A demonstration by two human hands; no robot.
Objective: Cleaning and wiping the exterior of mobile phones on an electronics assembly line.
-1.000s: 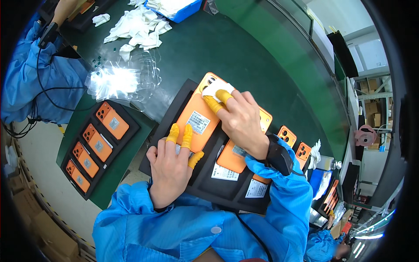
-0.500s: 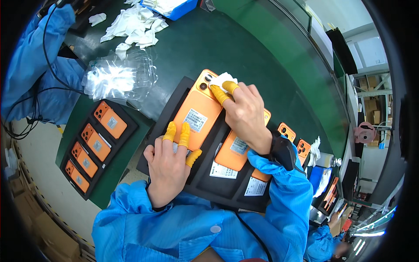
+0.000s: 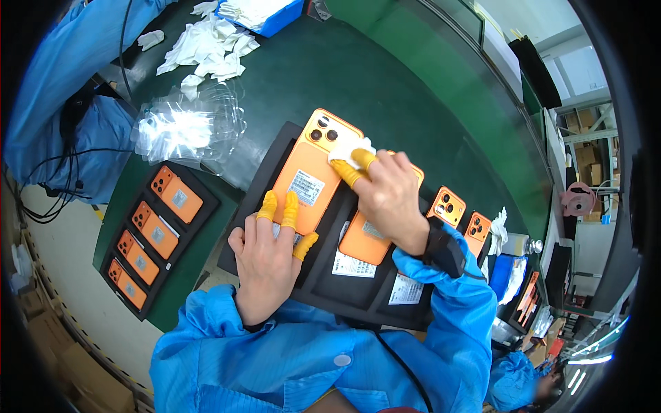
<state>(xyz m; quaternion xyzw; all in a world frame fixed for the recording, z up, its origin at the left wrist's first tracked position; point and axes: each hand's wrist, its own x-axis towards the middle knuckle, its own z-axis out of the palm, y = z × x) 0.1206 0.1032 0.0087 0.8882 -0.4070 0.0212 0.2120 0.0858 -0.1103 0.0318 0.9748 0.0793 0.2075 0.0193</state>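
Note:
An orange phone (image 3: 318, 153) lies back up on a black foam tray (image 3: 323, 283), with a white label and three camera lenses showing. My right hand (image 3: 391, 199), wearing yellow finger cots, pinches a white wiping cloth (image 3: 344, 150) against the phone's back, just below the camera block. My left hand (image 3: 266, 270) rests its outstretched, yellow-cotted fingers on the phone's lower end, with the thumb spread aside. Beneath my right hand a second orange phone (image 3: 363, 242) is partly hidden. Further right, a third orange phone (image 3: 447, 206) is partly covered by my right wrist, beside another orange phone (image 3: 478, 233).
At left, another black tray (image 3: 165, 265) carries several orange phones. Clear plastic sheets (image 3: 175, 131) lie behind it. White cloths (image 3: 210, 48) are heaped near a blue bin (image 3: 279, 19) at the back. A co-worker's blue sleeve (image 3: 62, 76) reaches in at far left.
My right hand has moved the cloth slightly down from the camera lenses onto the phone's flat back. The left hand stays on the phone. The co-worker's arm at far left has shifted.

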